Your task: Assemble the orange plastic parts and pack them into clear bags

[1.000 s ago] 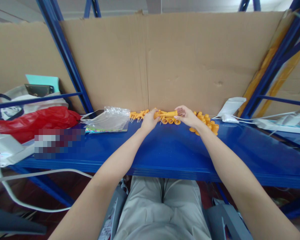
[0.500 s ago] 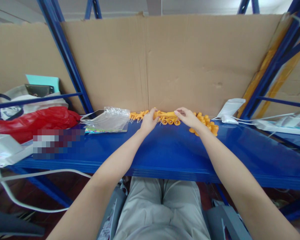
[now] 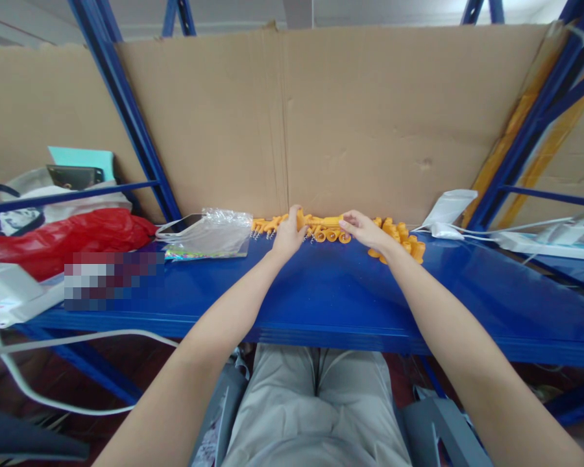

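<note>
The left hand (image 3: 288,236) pinches one end of a long orange piece (image 3: 327,221), with a rounded orange end showing between thumb and fingers. The right hand (image 3: 365,231) pinches the opposite end between thumb and fingertips. The piece lies roughly level and spans the gap between the hands, above the far side of the blue tabletop (image 3: 331,298) and just in front of the cardboard panel (image 3: 370,117).

Orange parts occupy three zones about the grip:

1. Left of the left hand: a row of slender orange parts (image 3: 267,225), with small metal coils (image 3: 271,236) at their near edge.
2. Below the held piece, between the hands: round-mouthed orange parts (image 3: 332,237), their mouths facing the person.
3. Right of the right hand, partly behind the wrist: a cluster of orange cylinders (image 3: 405,239).

Status: judged from this layout, the work is partway. One piece is in handling, under two-handed control. Several parts on both sides of the grip lie free of the hands and appear to be outstanding. No separate stack of finished units can be identified, so the completed count cannot be told. Whether the held piece is one part or two joined parts is too small to determine.
</note>
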### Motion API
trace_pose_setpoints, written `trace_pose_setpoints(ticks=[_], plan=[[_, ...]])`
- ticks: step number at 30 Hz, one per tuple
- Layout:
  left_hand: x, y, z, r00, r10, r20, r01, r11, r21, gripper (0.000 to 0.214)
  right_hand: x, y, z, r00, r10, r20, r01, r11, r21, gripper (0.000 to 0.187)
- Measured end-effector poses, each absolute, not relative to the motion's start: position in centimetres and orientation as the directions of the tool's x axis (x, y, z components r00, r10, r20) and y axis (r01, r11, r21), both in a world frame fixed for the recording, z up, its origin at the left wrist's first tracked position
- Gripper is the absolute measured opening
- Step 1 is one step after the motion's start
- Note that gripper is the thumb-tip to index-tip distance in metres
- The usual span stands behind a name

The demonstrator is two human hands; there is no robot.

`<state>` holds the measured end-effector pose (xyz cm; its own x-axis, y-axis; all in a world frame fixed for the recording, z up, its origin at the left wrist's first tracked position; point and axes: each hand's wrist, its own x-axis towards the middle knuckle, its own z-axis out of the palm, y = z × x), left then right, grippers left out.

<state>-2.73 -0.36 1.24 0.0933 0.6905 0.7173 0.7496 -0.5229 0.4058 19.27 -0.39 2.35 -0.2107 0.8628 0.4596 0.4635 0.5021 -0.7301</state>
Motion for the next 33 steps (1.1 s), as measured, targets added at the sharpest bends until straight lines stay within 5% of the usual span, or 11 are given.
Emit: trace_pose_setpoints(ticks=[14, 26, 33], plan=[[-2.5, 0.7, 1.0, 0.032, 0.756, 0.654, 0.642, -0.517, 0.566, 0.047, 19.2, -1.7, 3.5, -0.301, 0.721, 0.624, 0.571, 0.66, -0.487, 0.026], [-2.7, -0.3, 1.2, 0.09, 0.668, 0.739, 0.735, -0.546, 0.403, 0.048, 18.6, -1.0, 2.7, -0.188, 0.837, 0.513, 0.513, 0.529, -0.676, 0.029], [-2.3, -0.3, 1.6, 0.05, 0.727, 0.685, 0.712, -0.507, 0.485, 0.048, 18.9, -0.4, 2.4, -0.224, 0.77, 0.598, 0.518, 0.614, -0.596, 0.02]])
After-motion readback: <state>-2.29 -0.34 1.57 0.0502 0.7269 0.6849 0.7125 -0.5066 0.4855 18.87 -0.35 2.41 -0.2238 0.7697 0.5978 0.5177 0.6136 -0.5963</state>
